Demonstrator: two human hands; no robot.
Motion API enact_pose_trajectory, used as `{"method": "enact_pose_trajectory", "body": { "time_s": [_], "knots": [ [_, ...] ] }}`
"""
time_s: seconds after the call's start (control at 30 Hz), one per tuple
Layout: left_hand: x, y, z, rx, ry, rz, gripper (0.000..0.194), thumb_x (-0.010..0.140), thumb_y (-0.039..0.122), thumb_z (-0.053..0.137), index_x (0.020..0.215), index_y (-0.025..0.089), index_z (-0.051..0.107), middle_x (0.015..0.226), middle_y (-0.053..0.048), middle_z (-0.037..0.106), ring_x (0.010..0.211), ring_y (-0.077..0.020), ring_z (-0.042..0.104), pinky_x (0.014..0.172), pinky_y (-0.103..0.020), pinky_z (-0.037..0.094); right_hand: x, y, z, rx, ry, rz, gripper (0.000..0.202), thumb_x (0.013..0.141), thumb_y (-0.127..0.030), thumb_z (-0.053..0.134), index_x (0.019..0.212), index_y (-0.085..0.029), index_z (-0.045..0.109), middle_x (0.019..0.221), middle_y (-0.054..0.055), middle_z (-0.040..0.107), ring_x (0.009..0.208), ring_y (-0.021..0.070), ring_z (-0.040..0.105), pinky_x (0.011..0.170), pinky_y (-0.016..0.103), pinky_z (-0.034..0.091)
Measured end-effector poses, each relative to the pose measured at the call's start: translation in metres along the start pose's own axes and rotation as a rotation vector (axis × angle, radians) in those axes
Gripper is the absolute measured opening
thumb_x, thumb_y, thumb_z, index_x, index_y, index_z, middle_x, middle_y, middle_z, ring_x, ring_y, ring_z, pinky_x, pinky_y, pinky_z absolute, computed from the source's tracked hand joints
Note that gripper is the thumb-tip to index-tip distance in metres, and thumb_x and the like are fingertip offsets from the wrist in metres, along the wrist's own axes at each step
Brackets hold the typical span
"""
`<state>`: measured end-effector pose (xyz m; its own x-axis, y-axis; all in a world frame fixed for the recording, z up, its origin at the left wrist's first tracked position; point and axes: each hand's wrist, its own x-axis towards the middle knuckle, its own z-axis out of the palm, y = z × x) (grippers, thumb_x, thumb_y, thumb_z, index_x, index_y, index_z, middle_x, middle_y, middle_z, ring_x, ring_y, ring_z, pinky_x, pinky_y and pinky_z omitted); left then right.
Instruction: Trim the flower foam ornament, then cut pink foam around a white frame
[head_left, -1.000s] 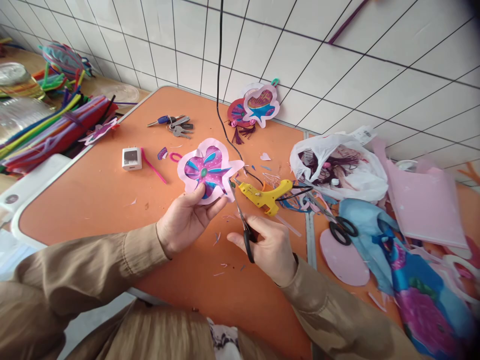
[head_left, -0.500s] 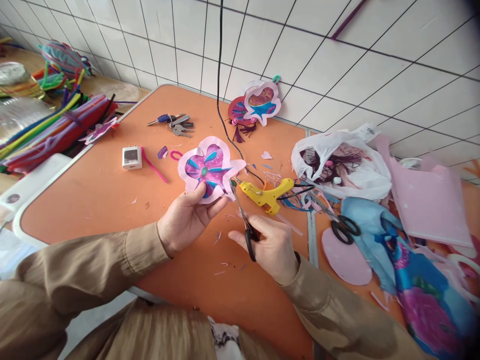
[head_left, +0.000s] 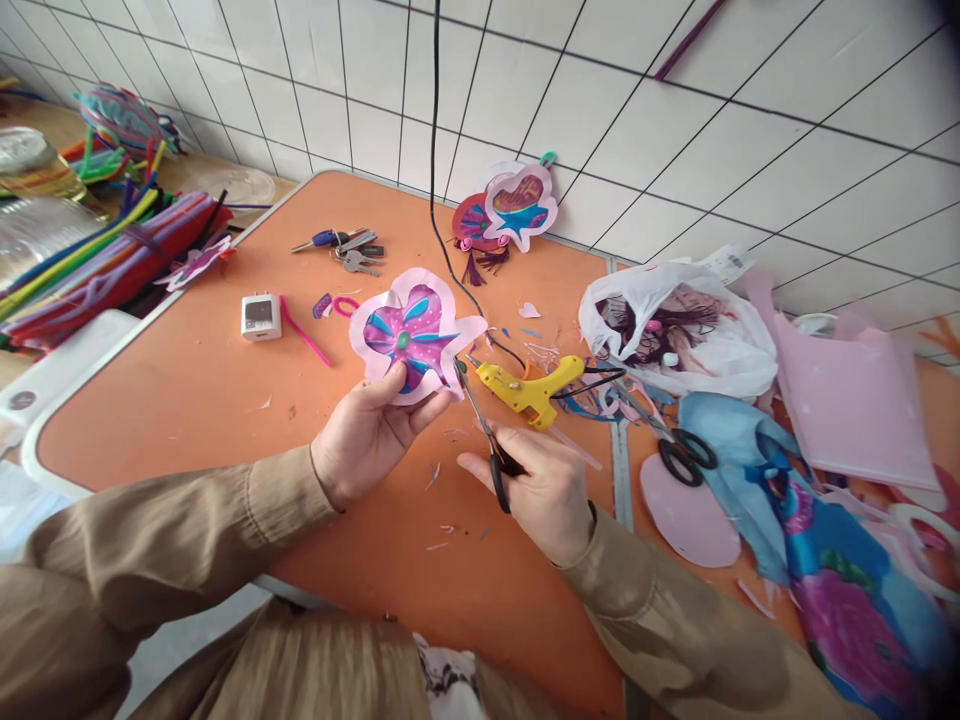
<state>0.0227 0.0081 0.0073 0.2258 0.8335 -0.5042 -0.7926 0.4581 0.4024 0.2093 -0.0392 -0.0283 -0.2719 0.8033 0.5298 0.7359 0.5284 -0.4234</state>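
My left hand (head_left: 373,430) pinches a flower-like cutout (head_left: 420,325) by its lower edge, thumb on top and fingers beneath. The cutout is purple and blue with a pale pink border, and a pointed tip sticks out to its right. My right hand (head_left: 544,485) is closed round the black handles of a pair of scissors (head_left: 478,410). Their blades reach up to the cutout's lower right edge; whether they are touching it is hard to make out. Just beyond the scissors lies a yellow glue gun (head_left: 531,388) with its nozzle towards the cutout.
Keys (head_left: 354,247), a white charger (head_left: 260,316) and a pink pipe cleaner (head_left: 306,332) lie on the orange table (head_left: 172,400). Finished-looking ornaments (head_left: 517,205) rest by the wall. At right are a plastic bag (head_left: 720,350), second scissors (head_left: 682,455), pink sheets (head_left: 847,400) and fabric (head_left: 840,590). A black cable (head_left: 435,120) hangs down.
The whole view has shifted slightly. Both hands keep their hold, and the cutout and scissors stay almost the same relative to each other.
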Motion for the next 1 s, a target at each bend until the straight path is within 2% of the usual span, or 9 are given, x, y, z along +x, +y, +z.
{"method": "enact_pose_trajectory", "body": {
  "time_s": [0.13, 0.23, 0.33, 0.43, 0.53, 0.6, 0.67, 0.83, 1.0],
  "knots": [
    [0.002, 0.001, -0.003, -0.011, -0.01, 0.0, 0.037, 0.104, 0.01, 0.043, 0.076, 0.01, 0.067, 0.07, -0.003, 0.075, 0.067, -0.0129, 0.075, 0.074, -0.028, 0.066, -0.001, 0.001, 0.0, 0.135, 0.012, 0.048, 0.03, 0.094, -0.043, 0.068, 0.097, -0.015, 0.075, 0.057, 0.0, 0.062, 0.049, 0.0125, 0.057, 0.051, 0.024, 0.047],
    [0.003, 0.001, -0.004, 0.006, -0.036, 0.0, 0.024, 0.101, 0.011, 0.052, 0.083, 0.011, 0.068, 0.076, -0.003, 0.076, 0.072, -0.013, 0.075, 0.077, -0.027, 0.066, -0.004, 0.004, 0.0, 0.311, 0.035, 0.11, 0.039, 0.091, -0.051, 0.069, 0.108, -0.016, 0.074, 0.056, -0.002, 0.06, 0.047, 0.012, 0.055, 0.048, 0.024, 0.046],
    [0.003, 0.001, -0.005, 0.029, -0.064, 0.001, 0.02, 0.1, 0.012, 0.053, 0.088, 0.012, 0.069, 0.08, -0.004, 0.077, 0.075, -0.0135, 0.076, 0.077, -0.027, 0.066, -0.008, 0.007, 0.001, 0.494, 0.008, 0.158, 0.051, 0.091, -0.059, 0.064, 0.121, -0.018, 0.07, 0.067, 0.001, 0.067, 0.057, 0.0153, 0.063, 0.055, 0.028, 0.052],
    [0.003, 0.001, -0.006, 0.059, -0.073, -0.001, 0.025, 0.101, 0.012, 0.049, 0.086, 0.011, 0.069, 0.079, -0.005, 0.077, 0.073, -0.0146, 0.076, 0.074, -0.028, 0.066, -0.008, 0.007, 0.001, 0.531, -0.033, 0.19, 0.05, 0.093, -0.058, 0.062, 0.124, -0.019, 0.067, 0.075, 0.003, 0.07, 0.066, 0.0176, 0.067, 0.062, 0.03, 0.055],
    [0.003, 0.001, -0.007, 0.086, -0.092, -0.02, 0.018, 0.099, 0.013, 0.055, 0.088, 0.012, 0.07, 0.079, -0.004, 0.077, 0.073, -0.0145, 0.076, 0.075, -0.027, 0.066, -0.003, 0.003, 0.0, 0.47, -0.085, 0.221, 0.035, 0.092, -0.047, 0.066, 0.111, -0.017, 0.07, 0.071, 0.002, 0.067, 0.062, 0.0153, 0.064, 0.061, 0.028, 0.052],
    [0.003, 0.001, -0.008, 0.101, -0.11, -0.045, 0.014, 0.097, 0.014, 0.059, 0.09, 0.013, 0.07, 0.078, -0.003, 0.077, 0.073, -0.0146, 0.076, 0.075, -0.025, 0.065, 0.001, 0.002, -0.001, 0.347, -0.095, 0.201, 0.025, 0.09, -0.041, 0.069, 0.096, -0.017, 0.071, 0.065, 0.0, 0.063, 0.058, 0.0141, 0.059, 0.059, 0.027, 0.05],
    [0.003, 0.002, -0.009, 0.114, -0.121, -0.07, 0.015, 0.097, 0.015, 0.059, 0.087, 0.013, 0.07, 0.076, -0.003, 0.077, 0.073, -0.0153, 0.076, 0.072, -0.025, 0.065, 0.004, 0.003, -0.002, 0.209, -0.069, 0.152, 0.022, 0.088, -0.038, 0.072, 0.089, -0.017, 0.071, 0.061, -0.001, 0.058, 0.055, 0.0135, 0.055, 0.056, 0.026, 0.047],
    [0.003, 0.004, -0.009, 0.123, -0.121, -0.08, 0.027, 0.1, 0.014, 0.053, 0.079, 0.013, 0.07, 0.069, -0.004, 0.075, 0.065, -0.015, 0.075, 0.063, -0.022, 0.063, 0.003, 0.01, -0.002, 0.005, -0.02, 0.048, 0.026, 0.088, -0.04, 0.072, 0.098, -0.016, 0.074, 0.06, 0.0, 0.058, 0.054, 0.0146, 0.053, 0.054, 0.027, 0.044],
    [0.003, 0.004, -0.009, 0.147, -0.166, -0.07, 0.022, 0.097, 0.016, 0.06, 0.077, 0.013, 0.07, 0.069, -0.003, 0.074, 0.061, -0.0138, 0.072, 0.057, -0.021, 0.061, 0.0, 0.013, -0.001, -0.068, -0.012, 0.002, 0.032, 0.09, -0.04, 0.071, 0.109, -0.015, 0.075, 0.06, 0.002, 0.061, 0.053, 0.0157, 0.054, 0.055, 0.028, 0.044]
  ]
}}
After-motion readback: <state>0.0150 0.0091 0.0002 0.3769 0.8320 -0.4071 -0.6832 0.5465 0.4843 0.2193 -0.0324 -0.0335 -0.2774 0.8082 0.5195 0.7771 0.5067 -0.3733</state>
